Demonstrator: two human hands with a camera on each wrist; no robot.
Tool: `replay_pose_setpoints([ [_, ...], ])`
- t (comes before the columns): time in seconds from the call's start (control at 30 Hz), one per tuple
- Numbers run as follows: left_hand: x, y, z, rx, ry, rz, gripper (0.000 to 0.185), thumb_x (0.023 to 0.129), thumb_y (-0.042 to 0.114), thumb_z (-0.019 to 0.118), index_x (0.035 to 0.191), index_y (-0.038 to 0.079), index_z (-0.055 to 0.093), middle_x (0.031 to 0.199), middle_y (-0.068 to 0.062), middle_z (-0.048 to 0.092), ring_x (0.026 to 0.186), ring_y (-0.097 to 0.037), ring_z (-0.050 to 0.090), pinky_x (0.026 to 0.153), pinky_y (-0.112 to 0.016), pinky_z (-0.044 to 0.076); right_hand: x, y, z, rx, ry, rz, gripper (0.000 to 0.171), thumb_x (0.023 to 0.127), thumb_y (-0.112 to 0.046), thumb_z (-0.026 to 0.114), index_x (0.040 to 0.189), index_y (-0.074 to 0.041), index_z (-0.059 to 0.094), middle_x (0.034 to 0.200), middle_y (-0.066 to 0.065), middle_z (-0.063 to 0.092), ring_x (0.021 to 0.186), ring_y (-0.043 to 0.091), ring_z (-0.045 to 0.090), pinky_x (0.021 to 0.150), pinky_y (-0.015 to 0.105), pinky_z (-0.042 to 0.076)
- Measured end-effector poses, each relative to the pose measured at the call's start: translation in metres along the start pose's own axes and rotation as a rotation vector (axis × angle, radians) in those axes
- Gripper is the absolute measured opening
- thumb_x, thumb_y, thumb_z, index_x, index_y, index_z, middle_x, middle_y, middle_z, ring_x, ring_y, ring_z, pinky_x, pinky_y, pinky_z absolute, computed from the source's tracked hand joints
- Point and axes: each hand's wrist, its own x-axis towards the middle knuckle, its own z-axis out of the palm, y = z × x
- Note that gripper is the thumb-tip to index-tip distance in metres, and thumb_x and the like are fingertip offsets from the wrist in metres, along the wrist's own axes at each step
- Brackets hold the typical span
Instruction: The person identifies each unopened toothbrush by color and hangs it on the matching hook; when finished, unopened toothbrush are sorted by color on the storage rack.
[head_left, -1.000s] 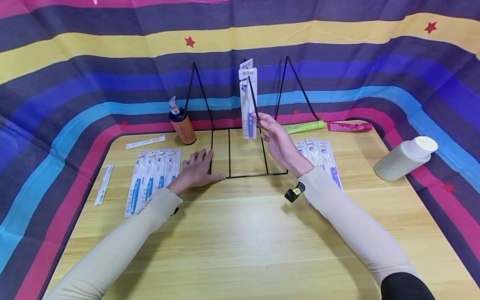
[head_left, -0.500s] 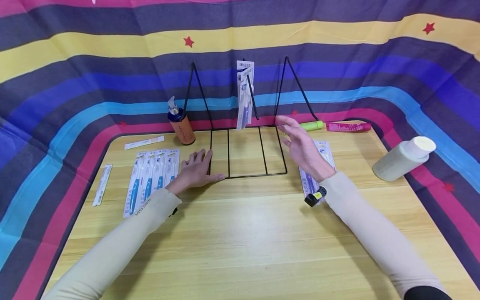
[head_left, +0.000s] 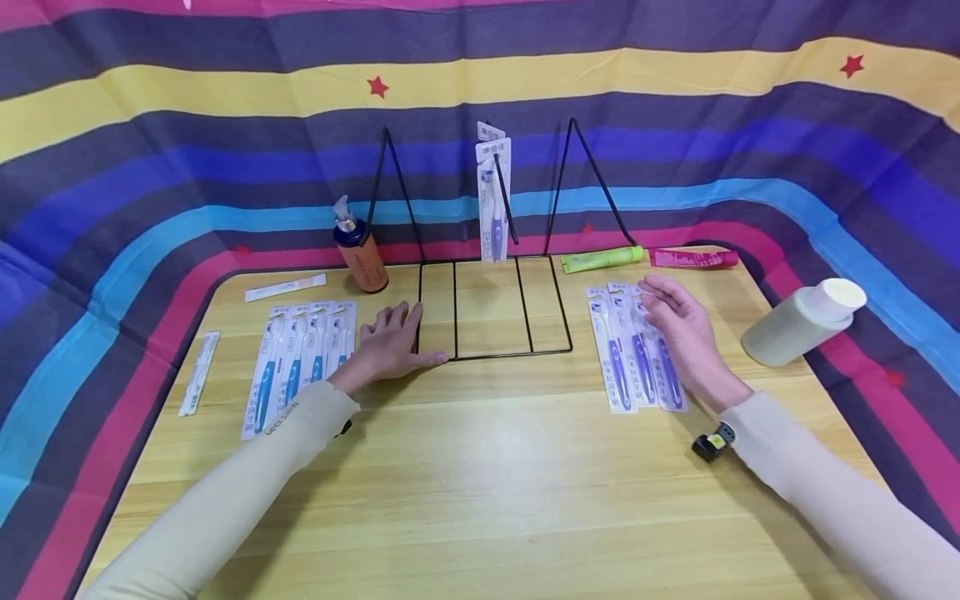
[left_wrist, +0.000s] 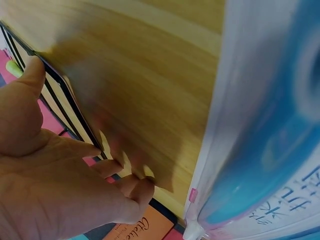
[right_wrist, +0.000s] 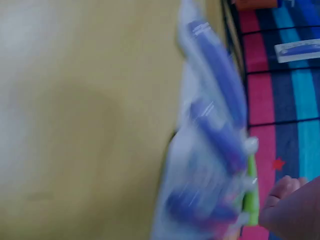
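Right hand (head_left: pixel 686 337) farther right, by slim, glossy toothbrush packs (head_left: pixel 636 354)

Head view high, wrist views close.

The cream left sleeve (head_left: pixel 225 504) is sporting dark lettering (head_left: pixel 282 418) near its cuff, a black piece (head_left: pixel 345 427) peeking out beneath; to its right, a matching right sleeve (head_left: pixel 832 492) is meeting a black wrist device (head_left: pixel 707 448) bearing a yellow patch (head_left: pixel 716 441)!

3 visible packaged purple toothbrushes (head_left: pixel 639 354) (close together) lie right of the black wire rack (head_left: pixel 525 308).
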Motion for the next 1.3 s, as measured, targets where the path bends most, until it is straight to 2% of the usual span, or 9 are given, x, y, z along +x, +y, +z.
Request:
replay_pose_setpoints([
  [0.17, 0.01, -0.005, 0.005, -0.005, -0.007, -0.012, 0.118, 0.097, 0.074, 0.067, 0.176, 0.008, 0.009, 0.179, -0.026, 0.007, 0.161, -0.054, 0.005, 0.12, -0.081, 0.01, -0.01, 0.0, -0.031, -0.265, 0.055, 0.14, 0.056, 0.106, -0.013, 0.073, 0.157, -0.001, 0.052, 0.142, 0.007, 0.062, 0.114, 0.005, 0.061, 0.089, 0.016, 0.054],
  [0.27, 0.012, -0.005, 0.006, -0.01, -0.007, -0.006, 0.118, 0.097, 0.074, 0.067, 0.176, 0.008, 0.009, 0.179, -0.027, 0.008, 0.16, -0.055, 0.006, 0.119, -0.082, 0.01, -0.016, 0.0, -0.044, -0.501, 0.073, 0.189, 0.067, 0.107, -0.022, 0.073, 0.162, 0.004, 0.045, 0.133, 0.007, 0.063, 0.109, 0.004, 0.059, 0.084, 0.015, 0.054],
  [0.4, 0.01, -0.006, 0.005, -0.014, 0.005, 0.003, 0.118, 0.097, 0.072, 0.068, 0.176, 0.007, 0.01, 0.179, -0.027, 0.008, 0.16, -0.055, 0.006, 0.119, -0.082, 0.01, -0.019, 0.0, -0.051, -0.759, 0.056, 0.25, 0.067, 0.105, -0.032, 0.075, 0.156, 0.006, 0.053, 0.119, 0.006, 0.064, 0.098, 0.008, 0.057, 0.076, 0.016, 0.052],
  [0.6, 0.009, -0.008, 0.006, -0.018, 0.013, 0.013, 0.117, 0.097, 0.072, 0.068, 0.176, 0.006, 0.012, 0.178, -0.028, 0.01, 0.16, -0.055, 0.007, 0.119, -0.082, 0.011, -0.018, -0.001, -0.057, -0.95, -0.01, 0.261, 0.062, 0.103, -0.041, 0.076, 0.141, 0.007, 0.067, 0.113, 0.015, 0.07, 0.093, 0.016, 0.06, 0.073, 0.021, 0.048],
  [0.77, 0.009, -0.009, 0.006, -0.017, 0.007, 0.001, 0.118, 0.096, 0.074, 0.068, 0.176, 0.007, 0.012, 0.178, -0.027, 0.01, 0.16, -0.055, 0.006, 0.119, -0.081, 0.011, -0.018, -0.003, -0.057, -0.959, -0.024, 0.307, 0.061, 0.104, -0.044, 0.074, 0.136, 0.007, 0.068, 0.115, 0.016, 0.073, 0.094, 0.019, 0.062, 0.073, 0.023, 0.048],
  [0.9, 0.009, -0.009, 0.005, -0.013, 0.004, -0.001, 0.118, 0.096, 0.074, 0.068, 0.176, 0.006, 0.012, 0.178, -0.028, 0.01, 0.16, -0.056, 0.007, 0.119, -0.082, 0.011, -0.021, -0.005, -0.056, -0.94, -0.002, 0.298, 0.062, 0.105, -0.041, 0.074, 0.138, 0.01, 0.063, 0.117, 0.02, 0.071, 0.092, 0.016, 0.064, 0.072, 0.021, 0.051],
  [1.03, 0.009, -0.01, 0.006, -0.013, 0.009, 0.003, 0.117, 0.097, 0.073, 0.068, 0.176, 0.006, 0.012, 0.178, -0.028, 0.01, 0.16, -0.056, 0.007, 0.119, -0.082, 0.011, -0.025, -0.006, -0.056, -0.859, 0.023, 0.28, 0.058, 0.106, -0.032, 0.074, 0.141, 0.01, 0.054, 0.116, 0.02, 0.07, 0.085, 0.009, 0.066, 0.069, 0.023, 0.055],
  [1.17, 0.008, -0.009, 0.005, -0.012, 0.015, 0.011, 0.117, 0.097, 0.072, 0.068, 0.175, 0.006, 0.012, 0.178, -0.028, 0.01, 0.16, -0.056, 0.007, 0.119, -0.082, 0.011, -0.028, -0.007, -0.058, -0.725, 0.033, 0.274, 0.049, 0.106, -0.024, 0.074, 0.14, 0.005, 0.053, 0.104, 0.004, 0.072, 0.078, 0.006, 0.067, 0.063, 0.026, 0.058],
  [1.3, 0.008, -0.007, 0.005, -0.014, 0.014, 0.02, 0.117, 0.097, 0.071, 0.069, 0.175, 0.005, 0.012, 0.178, -0.028, 0.01, 0.16, -0.056, 0.007, 0.118, -0.083, 0.011, -0.031, -0.013, -0.054, -0.58, 0.041, 0.236, 0.032, 0.106, -0.017, 0.075, 0.13, -0.003, 0.061, 0.094, -0.01, 0.07, 0.071, 0.004, 0.062, 0.055, 0.024, 0.054],
])
